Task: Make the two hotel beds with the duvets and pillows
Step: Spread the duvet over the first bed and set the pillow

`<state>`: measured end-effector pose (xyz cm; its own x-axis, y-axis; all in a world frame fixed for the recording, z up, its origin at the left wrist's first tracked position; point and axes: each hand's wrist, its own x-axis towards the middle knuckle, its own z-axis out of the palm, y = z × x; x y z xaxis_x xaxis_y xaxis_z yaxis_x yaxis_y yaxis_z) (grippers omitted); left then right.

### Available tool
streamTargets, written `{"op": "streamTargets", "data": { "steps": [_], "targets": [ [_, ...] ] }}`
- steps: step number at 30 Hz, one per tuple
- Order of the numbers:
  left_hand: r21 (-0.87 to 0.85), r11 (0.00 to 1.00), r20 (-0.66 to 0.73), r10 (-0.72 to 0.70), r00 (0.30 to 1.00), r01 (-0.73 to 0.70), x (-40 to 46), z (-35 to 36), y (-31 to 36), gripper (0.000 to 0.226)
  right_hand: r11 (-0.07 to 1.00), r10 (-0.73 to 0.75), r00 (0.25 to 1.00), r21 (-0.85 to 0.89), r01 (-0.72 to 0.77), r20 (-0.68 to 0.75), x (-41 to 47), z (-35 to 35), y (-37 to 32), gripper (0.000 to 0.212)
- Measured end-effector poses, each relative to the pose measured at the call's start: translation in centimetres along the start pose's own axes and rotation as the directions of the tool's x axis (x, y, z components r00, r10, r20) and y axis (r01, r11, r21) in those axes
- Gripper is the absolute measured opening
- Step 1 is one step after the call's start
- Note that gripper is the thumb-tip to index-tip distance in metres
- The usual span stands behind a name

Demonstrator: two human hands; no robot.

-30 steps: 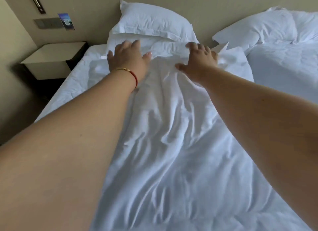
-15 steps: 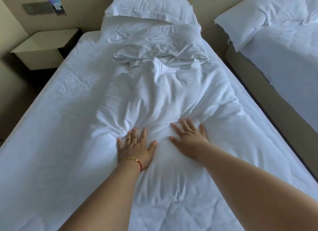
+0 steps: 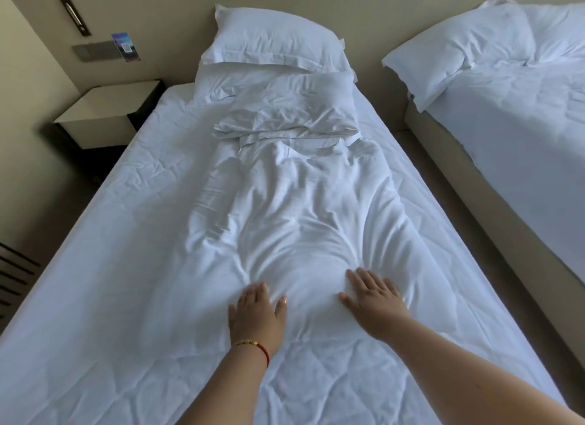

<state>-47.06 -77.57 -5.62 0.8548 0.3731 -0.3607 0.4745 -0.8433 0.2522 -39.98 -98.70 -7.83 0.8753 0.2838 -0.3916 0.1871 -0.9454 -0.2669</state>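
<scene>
A white duvet (image 3: 294, 209) lies bunched in a long wrinkled strip down the middle of the near bed (image 3: 104, 266). Both my hands press flat on its lower part. My left hand (image 3: 257, 313), with a red and gold bracelet at the wrist, has its fingers spread on the cloth. Just to its right, my right hand (image 3: 373, 301) rests with straight fingers. At the head of the bed one pillow (image 3: 275, 38) leans on the wall and a second, creased pillow (image 3: 285, 107) lies flat in front of it. The second bed (image 3: 519, 130) at right carries a white duvet and a pillow (image 3: 456, 57).
A low nightstand (image 3: 104, 107) stands left of the near bed's head. A narrow carpeted aisle (image 3: 449, 196) runs between the two beds. A switch panel with a card (image 3: 104, 49) sits on the wall above the nightstand.
Both hands have slid from the head of the bed back down the duvet toward me, staying flat on it. They now sit a little farther apart than half a second ago.
</scene>
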Motion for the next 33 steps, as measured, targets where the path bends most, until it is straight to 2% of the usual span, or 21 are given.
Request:
{"op": "streamTargets", "data": {
  "steps": [4, 7, 11, 14, 18, 21, 27, 33],
  "targets": [
    [-0.234, 0.972, -0.031, 0.002, 1.0, -0.009, -5.3, -0.9, 2.8, 0.055, 0.989, -0.01, 1.0, 0.148, 0.014, -0.026, -3.2, -1.2, 0.1, 0.062],
    [-0.265, 0.964, -0.074, -0.028, 0.997, 0.008, -8.5, -1.8, 4.6, 0.051, 0.953, -0.03, 0.999, 0.299, 0.038, -0.032, -6.0, -2.7, -0.2, 0.059],
    [-0.345, 0.939, -0.119, -0.048, 0.992, 0.003, -12.8, -3.6, 7.7, 0.048, 0.921, -0.067, 0.996, 0.38, 0.085, -0.062, -9.9, -5.4, 0.4, 0.052],
    [-0.339, 0.941, -0.158, -0.056, 0.986, -0.001, -16.2, -5.0, 10.1, 0.047, 0.91, -0.084, 0.992, 0.398, 0.114, -0.091, -12.6, -7.0, 1.6, 0.03],
    [-0.282, 0.959, -0.21, -0.055, 0.976, -0.007, -21.5, -5.4, 13.3, 0.044, 0.879, -0.134, 0.978, 0.437, 0.193, -0.162, -17.2, -8.8, 4.2, 0.038],
    [-0.247, 0.969, -0.245, -0.046, 0.968, -0.016, -26.4, -4.2, 15.5, 0.043, 0.854, -0.167, 0.963, 0.457, 0.248, -0.209, -22.0, -10.3, 7.6, 0.028],
    [-0.297, 0.954, -0.287, -0.134, 0.948, 0.045, -34.9, -2.0, 19.0, 0.041, 0.834, -0.207, 0.955, 0.472, 0.286, -0.213, -30.1, -13.3, 14.6, 0.031],
    [-0.368, 0.927, -0.328, -0.205, 0.922, 0.075, -37.0, -2.3, 23.9, 0.04, 0.802, -0.256, 0.943, 0.498, 0.331, -0.214, -31.4, -16.9, 19.0, 0.039]
  ]
}}
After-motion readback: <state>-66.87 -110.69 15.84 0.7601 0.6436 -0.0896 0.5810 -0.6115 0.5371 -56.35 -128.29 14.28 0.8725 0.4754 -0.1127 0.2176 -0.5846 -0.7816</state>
